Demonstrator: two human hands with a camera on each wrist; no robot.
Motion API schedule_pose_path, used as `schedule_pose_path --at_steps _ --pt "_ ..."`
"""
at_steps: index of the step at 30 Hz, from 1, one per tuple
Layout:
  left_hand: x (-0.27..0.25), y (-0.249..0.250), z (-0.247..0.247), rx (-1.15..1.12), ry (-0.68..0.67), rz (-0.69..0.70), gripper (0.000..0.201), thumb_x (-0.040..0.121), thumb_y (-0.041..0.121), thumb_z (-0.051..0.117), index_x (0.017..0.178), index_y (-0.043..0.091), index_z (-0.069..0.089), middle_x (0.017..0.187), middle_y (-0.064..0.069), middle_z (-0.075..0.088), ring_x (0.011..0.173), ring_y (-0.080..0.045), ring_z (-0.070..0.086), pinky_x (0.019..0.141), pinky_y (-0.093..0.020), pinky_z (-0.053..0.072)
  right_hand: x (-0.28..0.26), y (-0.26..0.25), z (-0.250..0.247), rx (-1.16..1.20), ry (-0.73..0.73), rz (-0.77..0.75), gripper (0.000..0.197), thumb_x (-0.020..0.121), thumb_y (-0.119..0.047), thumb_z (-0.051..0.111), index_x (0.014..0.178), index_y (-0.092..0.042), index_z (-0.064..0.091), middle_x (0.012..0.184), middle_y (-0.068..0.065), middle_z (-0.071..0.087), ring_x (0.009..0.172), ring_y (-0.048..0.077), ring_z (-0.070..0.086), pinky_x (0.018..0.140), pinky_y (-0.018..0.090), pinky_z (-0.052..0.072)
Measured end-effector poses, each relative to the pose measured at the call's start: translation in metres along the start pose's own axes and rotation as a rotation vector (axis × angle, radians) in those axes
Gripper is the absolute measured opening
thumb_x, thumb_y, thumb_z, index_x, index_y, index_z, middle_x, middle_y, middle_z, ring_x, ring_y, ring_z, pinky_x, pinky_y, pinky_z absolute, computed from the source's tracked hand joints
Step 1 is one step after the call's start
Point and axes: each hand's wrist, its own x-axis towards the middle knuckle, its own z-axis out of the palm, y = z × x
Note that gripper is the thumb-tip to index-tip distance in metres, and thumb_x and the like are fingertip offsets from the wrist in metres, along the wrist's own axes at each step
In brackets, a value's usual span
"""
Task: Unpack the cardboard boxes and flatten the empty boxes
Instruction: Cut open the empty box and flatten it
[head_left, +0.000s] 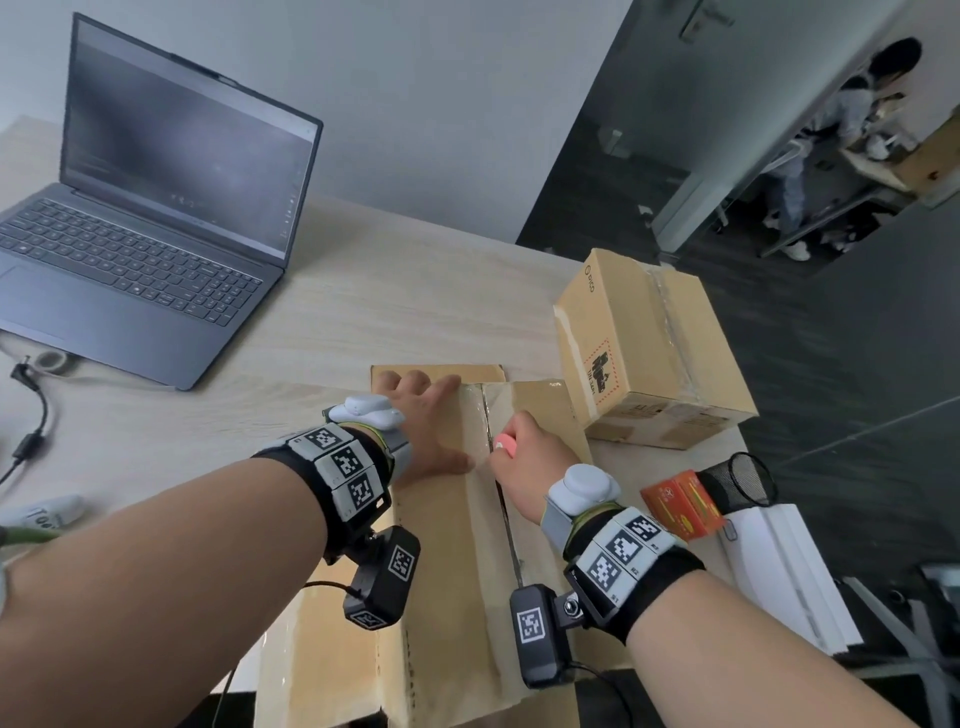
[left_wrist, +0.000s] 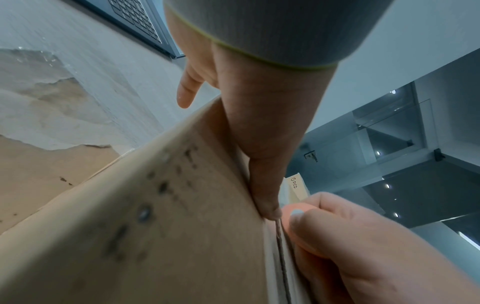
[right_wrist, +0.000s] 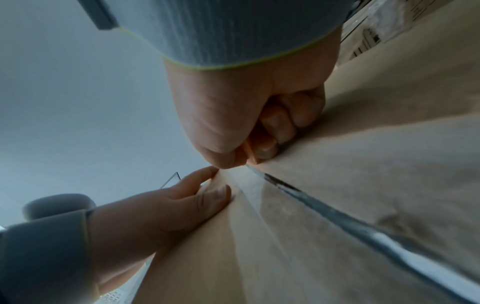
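Note:
A large brown cardboard box (head_left: 457, 545) lies lengthwise in front of me, with clear tape along its top seam (head_left: 485, 405). My left hand (head_left: 426, 415) presses flat on the top, left of the seam, fingers straight. My right hand (head_left: 524, 441) grips a small pink cutter (head_left: 505, 444) set on the seam. A dark slit (head_left: 506, 519) runs from the cutter back toward me. In the right wrist view the fist (right_wrist: 246, 127) holds the cutter (right_wrist: 250, 152) down on the seam. A smaller sealed box (head_left: 654, 353) stands at the right.
An open laptop (head_left: 156, 208) sits at the far left, with a cable (head_left: 31, 415) and a tape roll (head_left: 52, 359) near it. At the right lie an orange-red carton (head_left: 680, 504), a tipped black mesh holder (head_left: 743, 478) and white sheets (head_left: 789, 566). Flat cardboard (head_left: 436, 371) lies under the box.

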Motion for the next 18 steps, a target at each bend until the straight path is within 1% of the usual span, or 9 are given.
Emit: schedule_pose_path --at_steps 4,6,7,9,11,13,15,16,18 --pt "-0.001 -0.001 -0.009 0.056 -0.005 -0.018 0.106 0.051 0.094 0.049 0.142 0.055 0.011 0.145 0.006 0.039 0.136 -0.026 0.032 0.103 -0.051 0.039 -0.008 0.002 0.002 -0.018 0.006 -0.029 0.016 0.1 -0.03 0.043 0.111 -0.02 0.046 0.087 -0.013 0.047 0.07 0.019 0.05 0.051 0.026 0.027" --pt "-0.002 -0.004 -0.02 0.082 0.034 -0.035 0.098 0.059 0.09 0.053 0.142 0.055 0.014 0.147 0.007 0.036 0.139 -0.024 0.031 0.101 -0.051 0.037 -0.003 -0.006 0.0 -0.017 0.004 -0.034 0.017 0.101 -0.03 0.042 0.113 -0.019 0.045 0.085 -0.013 0.046 0.067 0.017 0.049 0.052 0.027 0.028" --pt "-0.001 -0.001 -0.026 0.097 0.068 -0.037 0.094 0.064 0.086 0.055 0.144 0.054 0.017 0.15 0.007 0.033 0.141 -0.024 0.028 0.103 -0.051 0.034 0.001 -0.008 -0.002 -0.002 0.009 -0.03 0.016 0.101 -0.03 0.041 0.113 -0.019 0.044 0.084 -0.011 0.048 0.066 0.017 0.049 0.054 0.028 0.031" --pt "-0.001 0.004 -0.032 0.108 0.134 -0.009 0.084 0.076 0.076 0.055 0.148 0.051 0.021 0.159 0.007 0.024 0.148 -0.022 0.018 0.11 -0.051 0.029 0.012 -0.013 -0.005 0.026 0.02 -0.02 0.016 0.101 -0.029 0.041 0.113 -0.018 0.043 0.092 -0.004 0.055 0.071 0.022 0.053 0.063 0.031 0.037" --pt "-0.004 0.009 -0.028 0.106 0.134 0.072 0.076 0.082 0.068 0.055 0.15 0.05 0.025 0.164 0.008 0.017 0.152 -0.023 0.008 0.115 -0.052 0.028 0.022 -0.019 -0.008 0.043 0.03 -0.008 0.021 0.101 -0.028 0.043 0.119 -0.015 0.045 0.105 -0.001 0.058 0.082 0.026 0.054 0.071 0.03 0.039" --pt "-0.01 0.01 -0.018 0.097 0.034 0.132 0.089 0.075 0.074 0.058 0.153 0.05 0.024 0.168 0.006 0.007 0.155 -0.025 -0.003 0.12 -0.054 0.024 0.03 -0.023 -0.011 0.066 0.048 -0.008 0.027 0.1 -0.027 0.045 0.124 -0.015 0.045 0.107 -0.001 0.058 0.085 0.029 0.055 0.073 0.03 0.04" --pt "-0.014 0.005 -0.006 0.103 -0.058 0.138 0.111 0.059 0.085 0.055 0.156 0.051 0.013 0.169 0.011 -0.008 0.154 -0.025 -0.018 0.123 -0.055 0.018 0.034 -0.025 -0.01 0.068 0.064 -0.036 0.03 0.099 -0.028 0.046 0.127 -0.02 0.043 0.103 -0.001 0.06 0.082 0.029 0.059 0.07 0.031 0.042" --pt "-0.015 0.002 -0.003 0.12 -0.068 0.139 0.119 0.053 0.09 0.052 0.156 0.051 0.007 0.168 0.012 -0.013 0.153 -0.025 -0.024 0.123 -0.055 0.017 0.033 -0.025 -0.009 0.057 0.061 -0.051 0.029 0.098 -0.028 0.046 0.126 -0.021 0.043 0.097 -0.003 0.059 0.076 0.027 0.058 0.066 0.031 0.041" --pt "-0.015 0.0 -0.002 0.15 -0.087 0.137 0.122 0.053 0.092 0.053 0.156 0.051 0.002 0.167 0.013 -0.019 0.151 -0.024 -0.03 0.123 -0.057 0.016 0.031 -0.024 -0.005 0.042 0.049 -0.061 0.022 0.099 -0.027 0.045 0.12 -0.021 0.045 0.082 -0.004 0.054 0.065 0.02 0.052 0.055 0.029 0.034"
